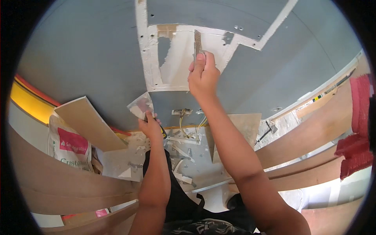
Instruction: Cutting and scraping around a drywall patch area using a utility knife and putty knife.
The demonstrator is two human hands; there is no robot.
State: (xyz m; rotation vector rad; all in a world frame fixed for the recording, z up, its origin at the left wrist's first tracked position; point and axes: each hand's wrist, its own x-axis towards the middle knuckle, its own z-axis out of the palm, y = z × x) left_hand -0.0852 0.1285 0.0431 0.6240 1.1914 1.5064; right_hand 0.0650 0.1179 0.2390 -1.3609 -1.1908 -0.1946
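My right hand is raised to the grey wall, its fingers closed round a flat scraper. The scraper's narrow, stained blade is seen nearly edge-on against a white compound-covered patch. Bare grey and brown spots show within that patch. Lower and to the left, my left hand grips a putty knife. White compound lies on its wide, flared blade, and part of its black and yellow handle shows below the hand. Compound bands cover the joints around the patch.
Wires stick out of a wall opening low down. A leaning board and a printed sack stand at left. Scraps litter the floor. A hammer, curved wooden planks and red cloth are at right.
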